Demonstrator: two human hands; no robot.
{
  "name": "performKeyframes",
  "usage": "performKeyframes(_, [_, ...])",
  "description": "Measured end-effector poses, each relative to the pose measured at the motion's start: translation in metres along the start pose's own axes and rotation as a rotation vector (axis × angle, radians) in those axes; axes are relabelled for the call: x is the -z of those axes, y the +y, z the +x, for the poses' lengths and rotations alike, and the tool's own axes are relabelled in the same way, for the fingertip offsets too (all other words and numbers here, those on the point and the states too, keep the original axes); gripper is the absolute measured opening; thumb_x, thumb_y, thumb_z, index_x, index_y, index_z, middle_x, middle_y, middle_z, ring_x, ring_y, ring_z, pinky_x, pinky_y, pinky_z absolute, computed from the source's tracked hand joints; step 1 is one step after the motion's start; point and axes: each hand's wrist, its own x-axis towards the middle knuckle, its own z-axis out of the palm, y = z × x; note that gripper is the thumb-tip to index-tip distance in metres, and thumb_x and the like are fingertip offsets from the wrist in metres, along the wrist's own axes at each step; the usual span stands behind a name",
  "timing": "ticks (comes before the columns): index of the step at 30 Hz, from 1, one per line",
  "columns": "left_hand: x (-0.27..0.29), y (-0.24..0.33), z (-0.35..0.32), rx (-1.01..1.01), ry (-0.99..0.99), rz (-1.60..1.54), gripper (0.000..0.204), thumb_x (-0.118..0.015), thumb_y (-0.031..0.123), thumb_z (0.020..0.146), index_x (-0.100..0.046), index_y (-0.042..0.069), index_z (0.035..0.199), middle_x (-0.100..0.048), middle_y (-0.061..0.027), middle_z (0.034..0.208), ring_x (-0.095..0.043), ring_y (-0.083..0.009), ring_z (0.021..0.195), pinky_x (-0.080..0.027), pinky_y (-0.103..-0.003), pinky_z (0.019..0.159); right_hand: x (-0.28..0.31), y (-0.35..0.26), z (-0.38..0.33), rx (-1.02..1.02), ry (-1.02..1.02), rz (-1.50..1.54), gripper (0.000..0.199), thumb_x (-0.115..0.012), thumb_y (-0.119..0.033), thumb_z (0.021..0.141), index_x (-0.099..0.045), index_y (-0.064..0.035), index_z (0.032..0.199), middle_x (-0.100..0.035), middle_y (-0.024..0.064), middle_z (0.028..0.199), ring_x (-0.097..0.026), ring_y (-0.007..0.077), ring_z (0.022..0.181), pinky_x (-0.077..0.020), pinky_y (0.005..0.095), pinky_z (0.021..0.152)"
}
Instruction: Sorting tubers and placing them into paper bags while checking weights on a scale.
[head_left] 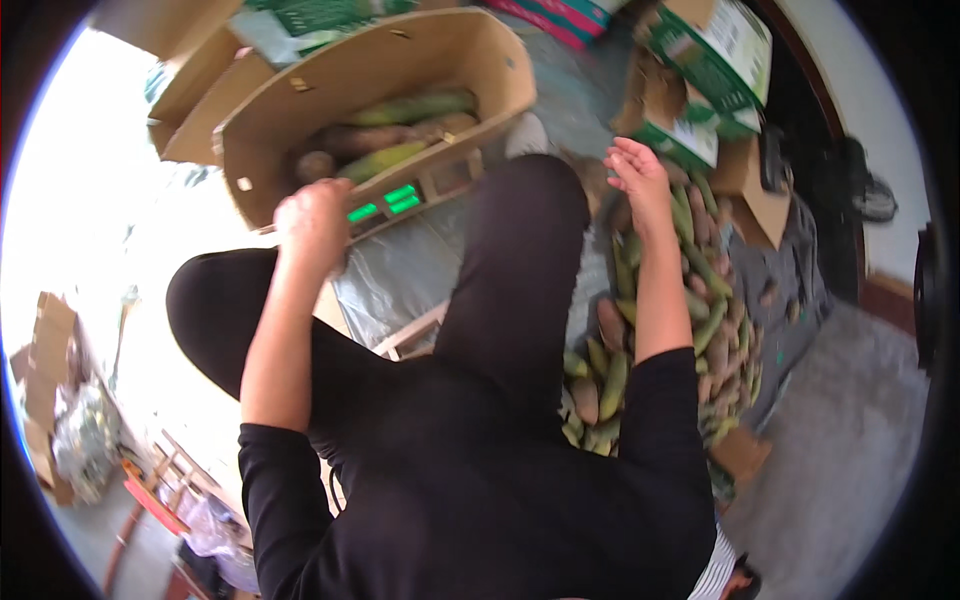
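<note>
I seem to be packing: my left grip point(312, 225), too blurred to tell if closed, is at the tan cardboard box point(360, 78), eleven o'clock; my right grip point(643, 185), empty, loosely open, probably must reach the long green-and-brown vegetables point(715, 335) piled at three o'clock

Black top point(450, 500) and black trousers point(520, 240), one person's wear.
Top: plain, dull-surfaced; left sleeve point(275, 490) and right sleeve point(660, 410) ending near the elbows, forearms point(280, 350) uncovered. Thin dark cord point(335, 492), looped at the left side. Trousers: plain, covering both knees. Left hand point(314, 222) and right hand point(642, 182): bare.
</note>
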Motion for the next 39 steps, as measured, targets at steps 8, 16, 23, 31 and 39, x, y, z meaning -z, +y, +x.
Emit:
performKeyframes(8, [0.008,0.013,0.005,0.087,-0.091,-0.019,0.024,-0.054,0.013,0.083,-0.064,0.015,0.106,-0.066,-0.0107,0.098,-0.062,-0.0313,0.091,-0.049,-0.041,0.076,0.091,0.225,-0.120,-0.382,0.326,-0.120,0.032,-0.064,-0.014,0.081,-0.060,-0.0053,0.111,-0.063,0.0031,0.090,-0.060,0.0143,0.080,-0.0471,0.0280,0.067])
performKeyframes(16, [-0.010,0.006,0.012,0.042,-0.074,-0.060,0.024,-0.060,0.016,0.082,-0.064,0.011,0.105,-0.065,-0.0130,0.094,-0.062,-0.0319,0.088,-0.048,-0.039,0.075,0.088,0.347,-0.219,-0.534,-0.048,-0.867,0.033,-0.064,-0.020,0.077,-0.060,-0.0070,0.107,-0.062,0.0119,0.102,-0.058,0.0281,0.095,-0.0468,0.0376,0.082])
performKeyframes(23, [-0.007,-0.005,0.007,0.093,-0.089,-0.035,0.025,-0.059,0.013,0.082,-0.064,0.011,0.106,-0.065,-0.0126,0.097,-0.063,-0.0316,0.091,-0.048,-0.039,0.077,0.020,0.281,-0.224,-0.366,-0.662,-1.402,0.031,-0.057,-0.016,0.082,-0.055,-0.0125,0.112,-0.052,0.0055,0.119,-0.047,0.0283,0.115,-0.0420,0.0449,0.091])
performKeyframes(31, [-0.002,0.005,0.003,0.031,-0.026,-0.108,0.020,-0.058,0.013,0.081,-0.065,0.012,0.100,-0.065,-0.0094,0.096,-0.061,-0.0311,0.089,-0.048,-0.040,0.075,0.018,0.287,-0.239,-0.307,-0.706,-1.479,0.020,-0.050,-0.013,0.086,-0.061,-0.0143,0.102,-0.052,0.0050,0.115,-0.047,0.0266,0.114,-0.0435,0.0456,0.087])
performKeyframes(39, [-0.002,0.005,0.001,0.020,0.009,-0.112,0.017,-0.058,0.009,0.079,-0.063,0.010,0.095,-0.064,-0.0084,0.093,-0.061,-0.0310,0.087,-0.049,-0.041,0.074,0.064,0.297,-0.217,-0.492,-0.427,-1.520,0.027,-0.061,-0.010,0.077,-0.058,-0.0127,0.104,-0.053,0.0104,0.112,-0.055,0.0313,0.104,-0.0473,0.0406,0.084])
